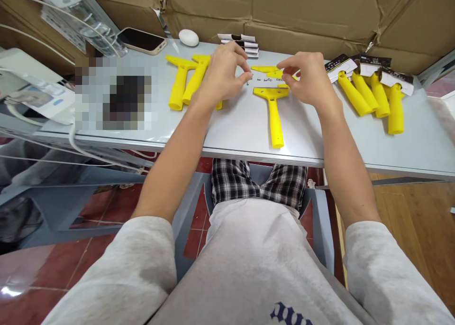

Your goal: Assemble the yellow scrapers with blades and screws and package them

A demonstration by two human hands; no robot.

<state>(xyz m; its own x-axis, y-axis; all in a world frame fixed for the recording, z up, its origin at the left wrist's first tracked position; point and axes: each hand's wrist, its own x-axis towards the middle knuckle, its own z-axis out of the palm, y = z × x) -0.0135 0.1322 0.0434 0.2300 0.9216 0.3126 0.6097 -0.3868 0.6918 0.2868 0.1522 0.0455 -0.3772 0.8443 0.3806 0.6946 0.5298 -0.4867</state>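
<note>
A yellow scraper [273, 116] lies on the grey table, head toward the back and handle toward me. My left hand [225, 73] is left of its head, thumb and forefinger pinched together beside several small dark screws [265, 79]. Whatever is in that pinch is too small to make out. To the right of the screws hovers my right hand [309, 78], fingers curved and thumb apart, with nothing visible between them. Flat yellow pieces [265, 69] lie between the hands, some partly hidden by my right fingers.
More yellow scrapers [179, 85] lie at left, partly behind my left hand. Yellow handles with black-and-white packaging [382, 95] are grouped at right. White-and-black packets [240, 44], a white oval object [188, 37] and a phone [142, 41] line the back, before cardboard [302, 12].
</note>
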